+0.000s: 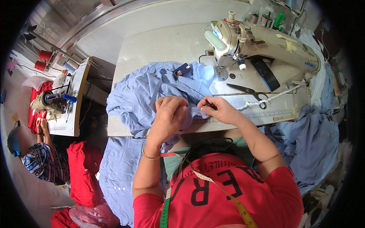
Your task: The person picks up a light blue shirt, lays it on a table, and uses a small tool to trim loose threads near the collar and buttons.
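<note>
A heap of light blue cloth point(137, 98), apparently a garment, lies bunched on the pale sewing table in front of me. Fingers curled, my left hand point(170, 112) grips a fold of it near the table's front edge. My right hand point(222, 110) is closed beside it, at the cloth's right edge. A small dark object point(211, 106) shows between its thumb and fingers, too small to name. On top of the cloth rests a dark blue card point(183, 71). The sewing machine's point(228, 45) needle area is just beyond the cloth, on the right.
Black scissors point(249, 92), a dark phone-like slab point(265, 73) and a white cord point(268, 99) lie right of my hands. More blue cloth hangs at the right point(308, 144) and below the left table edge point(121, 174). At left, another person works at a second machine table point(81, 102).
</note>
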`<state>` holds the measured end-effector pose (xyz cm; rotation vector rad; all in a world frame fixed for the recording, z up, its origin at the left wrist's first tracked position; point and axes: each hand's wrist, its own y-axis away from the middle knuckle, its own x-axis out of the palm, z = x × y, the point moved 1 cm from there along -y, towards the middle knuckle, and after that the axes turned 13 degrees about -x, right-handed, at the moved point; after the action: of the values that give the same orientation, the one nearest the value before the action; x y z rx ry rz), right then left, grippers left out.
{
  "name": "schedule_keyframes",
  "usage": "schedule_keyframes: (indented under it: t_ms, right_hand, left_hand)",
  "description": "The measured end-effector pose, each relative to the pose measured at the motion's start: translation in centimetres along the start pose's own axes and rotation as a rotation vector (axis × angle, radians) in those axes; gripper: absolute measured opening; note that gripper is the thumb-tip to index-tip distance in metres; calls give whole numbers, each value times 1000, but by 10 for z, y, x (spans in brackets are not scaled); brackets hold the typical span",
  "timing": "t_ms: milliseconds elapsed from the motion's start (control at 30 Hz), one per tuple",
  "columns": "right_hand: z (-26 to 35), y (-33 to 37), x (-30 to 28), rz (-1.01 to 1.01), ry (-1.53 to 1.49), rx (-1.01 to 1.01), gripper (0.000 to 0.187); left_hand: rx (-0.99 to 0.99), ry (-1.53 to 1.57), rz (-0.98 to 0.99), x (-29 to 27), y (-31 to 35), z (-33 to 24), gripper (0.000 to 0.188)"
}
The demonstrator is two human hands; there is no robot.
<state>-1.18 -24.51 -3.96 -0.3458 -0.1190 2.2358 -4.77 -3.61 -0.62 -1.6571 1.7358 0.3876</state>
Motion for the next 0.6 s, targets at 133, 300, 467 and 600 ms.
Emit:
schedule_keyframes:
  t_ms: [133, 300, 467, 600]
  right_hand:
    - [-4, -5, 0, -49, -115, 25, 18]
    - [0, -6, 0, -79, -200, 150, 15]
    - [-5, -5, 0, -154, -291, 154, 14]
    - [4, -4, 4, -170, -212, 148, 15]
  left_hand:
    - [-53, 100, -29, -2, -2, 6, 17]
    - [-58, 25, -128, 7, -2, 8, 18]
    - [51, -162, -338, 16, 7, -14, 17]
    - [-35, -106, -314, 35, 22, -26, 15]
